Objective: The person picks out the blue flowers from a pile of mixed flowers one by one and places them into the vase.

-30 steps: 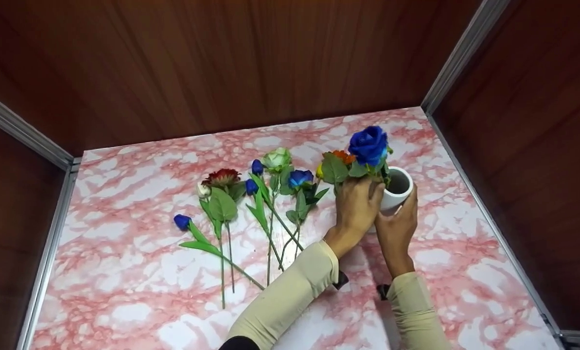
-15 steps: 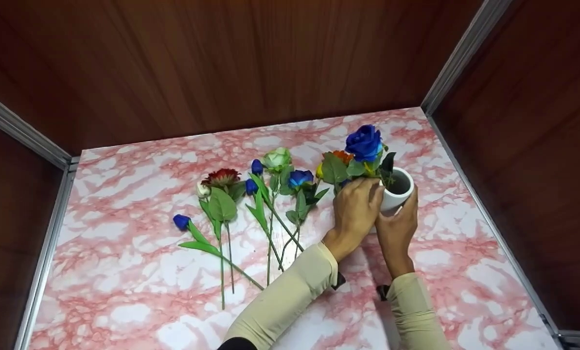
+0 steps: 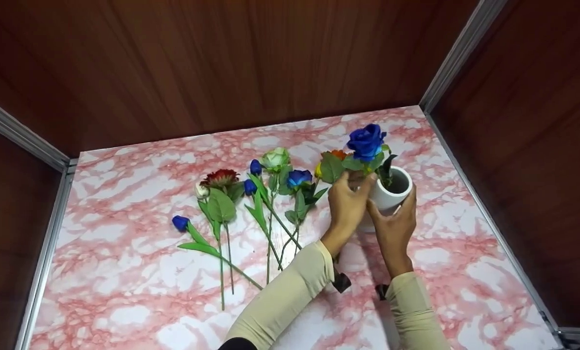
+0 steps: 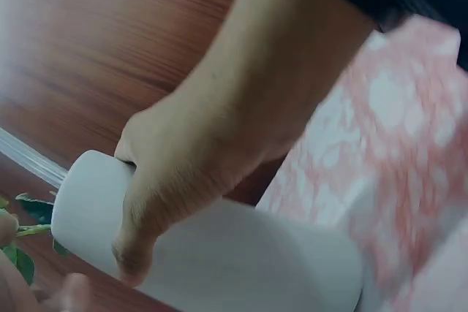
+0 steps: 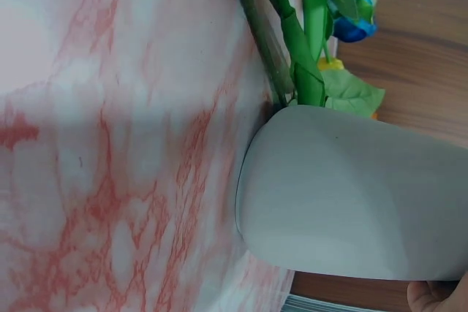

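A tall white vase (image 3: pixel 386 198) stands with its mouth leaning towards me, and my right hand (image 3: pixel 395 226) grips it near the rim. In the left wrist view the right hand's thumb (image 4: pixel 134 257) lies along the vase wall. My left hand (image 3: pixel 348 206) pinches an artificial blue rose (image 3: pixel 366 142) below its head, beside the rim. A dark leaf (image 3: pixel 386 168) of the rose hangs at the mouth. The rose's stem (image 4: pixel 33 229) runs into the vase opening. In the right wrist view the vase body (image 5: pixel 351 195) stands close beside green stems (image 5: pixel 300 42).
Left of the hands lie a blue tulip (image 3: pixel 180 223), a red gerbera (image 3: pixel 220 178), a white bud (image 3: pixel 202 191), a pale green rose (image 3: pixel 275 158) and a smaller blue rose (image 3: pixel 299 178). Orange (image 3: pixel 337 154) and yellow flowers (image 3: pixel 317 170) lie behind the left hand. Brown panels (image 3: pixel 251 63) surround the table.
The blue rose swung slightly left, then back, and its dark leaf came into view at the vase mouth. My left hand has shifted slightly left, its fingers and thumb spreading. The right hand keeps its grip.
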A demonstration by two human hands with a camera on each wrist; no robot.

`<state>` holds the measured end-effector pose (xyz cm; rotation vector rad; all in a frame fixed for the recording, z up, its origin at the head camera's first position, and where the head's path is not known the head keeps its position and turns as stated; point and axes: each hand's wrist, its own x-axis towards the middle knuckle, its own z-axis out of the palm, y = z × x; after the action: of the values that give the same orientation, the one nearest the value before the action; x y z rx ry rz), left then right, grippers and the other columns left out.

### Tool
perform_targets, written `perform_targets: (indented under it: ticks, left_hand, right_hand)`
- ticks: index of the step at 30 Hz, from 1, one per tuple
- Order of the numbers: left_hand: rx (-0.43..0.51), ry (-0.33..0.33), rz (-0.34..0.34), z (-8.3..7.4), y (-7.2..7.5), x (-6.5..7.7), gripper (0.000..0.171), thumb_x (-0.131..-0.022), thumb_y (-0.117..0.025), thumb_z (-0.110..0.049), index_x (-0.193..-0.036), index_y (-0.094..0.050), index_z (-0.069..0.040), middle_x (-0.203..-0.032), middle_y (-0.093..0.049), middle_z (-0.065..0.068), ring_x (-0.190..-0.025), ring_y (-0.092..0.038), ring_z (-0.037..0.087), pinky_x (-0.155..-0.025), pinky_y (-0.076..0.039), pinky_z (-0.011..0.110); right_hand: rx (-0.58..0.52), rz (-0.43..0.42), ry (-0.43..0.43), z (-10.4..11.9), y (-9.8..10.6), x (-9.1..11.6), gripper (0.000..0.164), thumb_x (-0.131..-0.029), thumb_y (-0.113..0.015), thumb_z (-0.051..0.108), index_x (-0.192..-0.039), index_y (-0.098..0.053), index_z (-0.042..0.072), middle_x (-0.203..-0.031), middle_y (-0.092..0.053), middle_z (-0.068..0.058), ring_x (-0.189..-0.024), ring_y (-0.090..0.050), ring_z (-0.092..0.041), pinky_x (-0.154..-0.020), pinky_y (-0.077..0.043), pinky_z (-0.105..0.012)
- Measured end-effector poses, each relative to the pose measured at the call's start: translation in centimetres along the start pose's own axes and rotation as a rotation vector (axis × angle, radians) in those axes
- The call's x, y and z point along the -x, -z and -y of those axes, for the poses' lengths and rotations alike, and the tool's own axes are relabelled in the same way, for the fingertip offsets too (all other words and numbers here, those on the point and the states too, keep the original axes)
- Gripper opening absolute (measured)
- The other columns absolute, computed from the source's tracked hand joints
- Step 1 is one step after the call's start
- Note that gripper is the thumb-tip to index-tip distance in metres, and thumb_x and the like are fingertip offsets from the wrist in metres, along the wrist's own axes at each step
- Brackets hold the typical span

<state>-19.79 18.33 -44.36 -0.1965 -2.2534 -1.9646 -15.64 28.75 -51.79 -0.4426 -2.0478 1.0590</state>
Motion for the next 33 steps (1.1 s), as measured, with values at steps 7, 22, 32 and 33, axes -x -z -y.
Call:
perform_targets:
  ticks: [7,22,32,33]
  left_hand:
    - [0.208,0.011,-0.026,-0.1,0.2,-0.4,0.019,-0.087,-0.071,-0.021,-0.097,-0.072,-0.005,-0.080,-0.069,0.000,-0.071,-0.061,0.005,-0.067,-0.050,0.023]
    - [0.168,-0.058,-0.001,0.3,0.3,-0.2,0.012,-0.084,-0.073,-0.011,-0.090,-0.071,-0.001,-0.080,-0.070,0.005,-0.070,-0.064,0.009,-0.066,-0.052,0.022]
    - [0.179,-0.060,0.032,0.7,1.0,0.2,0.014,-0.084,-0.074,-0.013,-0.095,-0.071,-0.004,-0.084,-0.070,0.002,-0.069,-0.062,0.004,-0.064,-0.052,0.022]
    - [0.176,-0.062,0.036,0.8,1.0,0.3,0.015,-0.084,-0.074,-0.013,-0.096,-0.071,-0.004,-0.084,-0.071,0.002,-0.069,-0.062,0.004,-0.063,-0.052,0.022]
  right_hand:
    - [-0.015,0.005,-0.001,0.1,-0.1,0.0,0.095,-0.068,-0.088,0.021,-0.147,-0.036,0.009,-0.139,-0.049,-0.008,-0.121,-0.048,-0.021,-0.099,-0.037,-0.042]
    - [-0.028,0.013,-0.002,0.4,-0.1,0.0,0.095,-0.069,-0.087,0.021,-0.147,-0.035,0.008,-0.142,-0.047,-0.008,-0.122,-0.047,-0.021,-0.099,-0.037,-0.041]
    - [-0.043,0.041,-0.022,0.3,0.2,0.1,0.096,-0.070,-0.087,0.023,-0.148,-0.034,0.009,-0.141,-0.047,-0.009,-0.122,-0.048,-0.022,-0.099,-0.039,-0.043]
    - [-0.053,0.044,-0.026,0.4,0.2,0.1,0.095,-0.070,-0.087,0.024,-0.148,-0.034,0.011,-0.141,-0.048,-0.008,-0.122,-0.048,-0.021,-0.099,-0.038,-0.042]
